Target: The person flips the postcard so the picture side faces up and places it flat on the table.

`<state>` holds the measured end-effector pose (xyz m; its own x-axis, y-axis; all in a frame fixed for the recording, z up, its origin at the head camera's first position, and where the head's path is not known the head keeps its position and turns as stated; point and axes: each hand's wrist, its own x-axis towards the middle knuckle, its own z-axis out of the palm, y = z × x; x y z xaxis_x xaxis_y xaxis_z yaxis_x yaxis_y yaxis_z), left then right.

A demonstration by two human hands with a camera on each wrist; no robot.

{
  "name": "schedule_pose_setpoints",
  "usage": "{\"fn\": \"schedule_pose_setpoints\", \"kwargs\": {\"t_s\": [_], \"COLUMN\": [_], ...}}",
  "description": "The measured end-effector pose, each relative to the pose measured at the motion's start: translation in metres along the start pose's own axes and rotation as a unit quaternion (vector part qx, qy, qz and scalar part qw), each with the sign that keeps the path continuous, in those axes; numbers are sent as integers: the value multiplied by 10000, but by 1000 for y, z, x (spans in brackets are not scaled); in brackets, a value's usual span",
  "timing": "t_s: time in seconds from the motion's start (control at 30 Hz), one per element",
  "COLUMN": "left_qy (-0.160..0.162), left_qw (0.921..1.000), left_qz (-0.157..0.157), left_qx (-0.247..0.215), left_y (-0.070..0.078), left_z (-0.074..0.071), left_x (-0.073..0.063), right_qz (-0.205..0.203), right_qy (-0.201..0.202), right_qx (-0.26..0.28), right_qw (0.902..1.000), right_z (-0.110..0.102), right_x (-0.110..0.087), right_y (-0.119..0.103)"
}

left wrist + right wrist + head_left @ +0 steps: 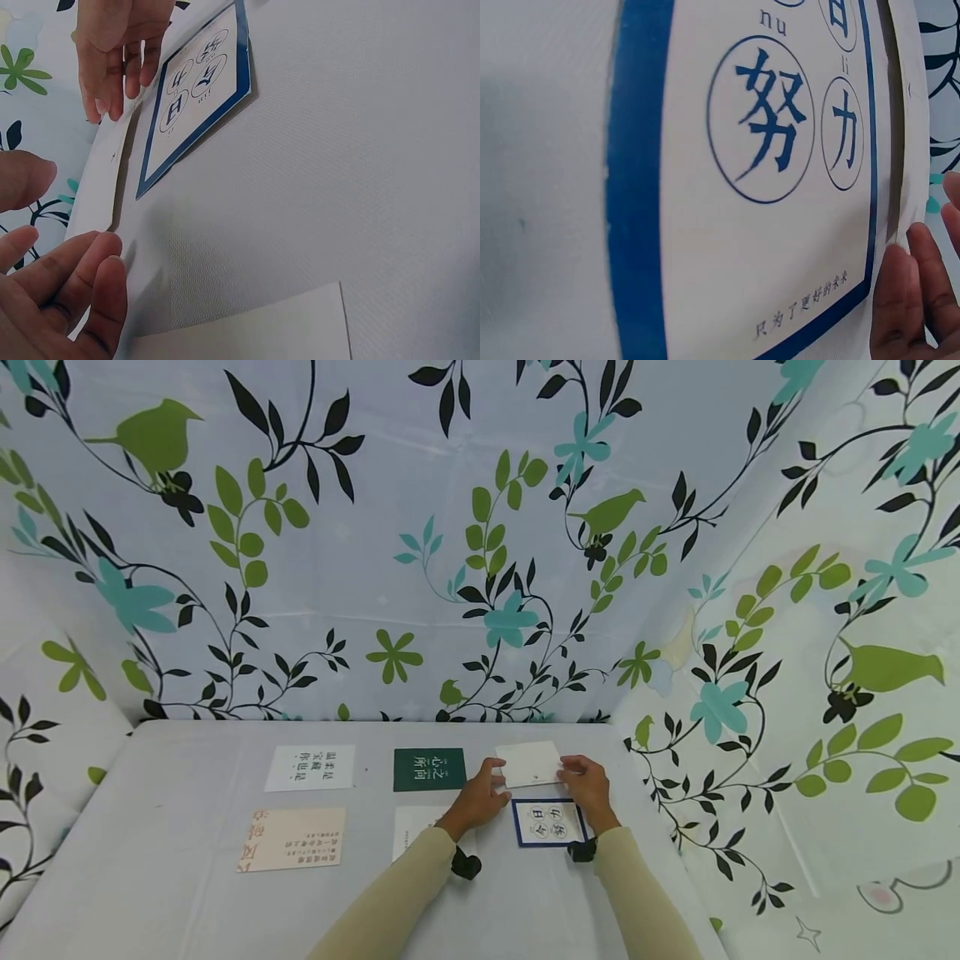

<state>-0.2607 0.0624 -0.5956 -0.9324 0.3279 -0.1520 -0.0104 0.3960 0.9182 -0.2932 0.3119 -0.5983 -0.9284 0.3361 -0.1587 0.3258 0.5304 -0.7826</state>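
A white card (528,764) with a tiny dark mark lies between both hands at the table's far right. My left hand (480,797) holds its left edge; in the left wrist view, fingertips (106,244) meet a near corner. At the opposite edge, my right hand (588,789) grips the card, its fingertips (896,262) right at the corner in the right wrist view. Just nearer than the white card is a blue-bordered card (550,822) with circled characters, under the right wrist. Beneath the left forearm, another pale card (408,827) is partly covered.
A dark green card (429,770) with white characters is left of the hands. Farther left are a white card with black characters (311,768) and a cream card with orange print (292,839). Patterned cloth (337,568) rises behind the white table (187,893).
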Motion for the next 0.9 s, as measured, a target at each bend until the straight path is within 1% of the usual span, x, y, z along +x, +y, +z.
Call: {"fn": "schedule_pose_setpoints", "kwargs": {"t_s": [0.03,0.17,0.3,0.5,0.7,0.9], "left_qy": [17,69,116,132,232,537], "left_qw": [10000,9999,9999,9999,9997,9985], "left_qz": [30,65,90,75,58,67], "left_qx": [-12,34,91,52,-37,-41], "left_y": [-1,-4,-4,-3,-4,-3], "left_z": [0,1,0,-1,-2,-1], "left_x": [0,1,0,-4,-6,-2], "right_qz": [-35,63,212,322,584,773], "right_qy": [49,155,106,6,-51,-124], "right_qx": [34,138,151,253,724,1130], "right_qw": [10000,9998,9996,9992,9957,9905], "right_z": [-1,-7,-10,-11,-14,-20], "right_x": [-1,-2,2,8,6,4], "right_y": [0,0,3,7,4,1]}}
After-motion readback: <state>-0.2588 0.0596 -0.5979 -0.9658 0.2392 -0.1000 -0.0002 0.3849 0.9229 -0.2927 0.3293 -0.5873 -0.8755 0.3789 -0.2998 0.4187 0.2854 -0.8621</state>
